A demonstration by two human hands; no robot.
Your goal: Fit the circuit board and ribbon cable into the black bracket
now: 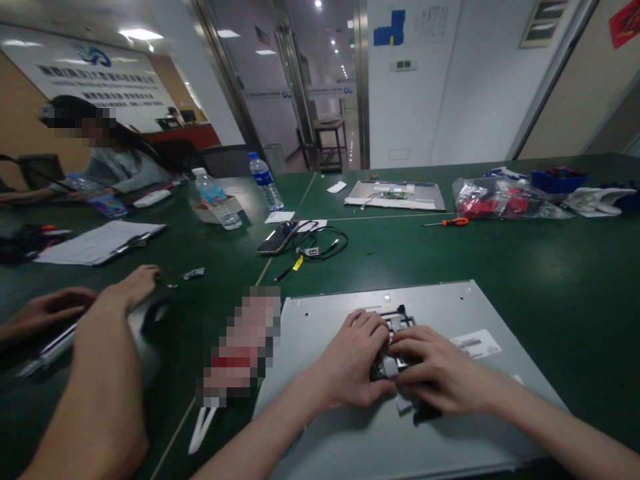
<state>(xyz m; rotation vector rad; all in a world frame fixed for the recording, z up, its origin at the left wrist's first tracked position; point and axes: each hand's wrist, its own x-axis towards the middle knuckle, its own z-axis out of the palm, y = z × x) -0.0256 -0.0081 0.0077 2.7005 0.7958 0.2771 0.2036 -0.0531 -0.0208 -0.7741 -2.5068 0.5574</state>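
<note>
A flat grey metal panel [450,313] lies on the green table in front of me. Near its middle sits a small black-framed circuit part [397,320]. My left hand [353,363] rests on the panel with its fingers curled onto the left side of that part. Facing it from the right, my right hand [435,370] has its fingers pressed down on the same part and a small grey piece. Most of the part is hidden under my fingers.
A co-worker's forearm and hands [107,347] work at the left. Further back lie a phone [277,237] with a black cable, two water bottles [265,180], a clipboard [100,241], an orange screwdriver [453,222], another panel [397,195] and a bag of red parts [500,199].
</note>
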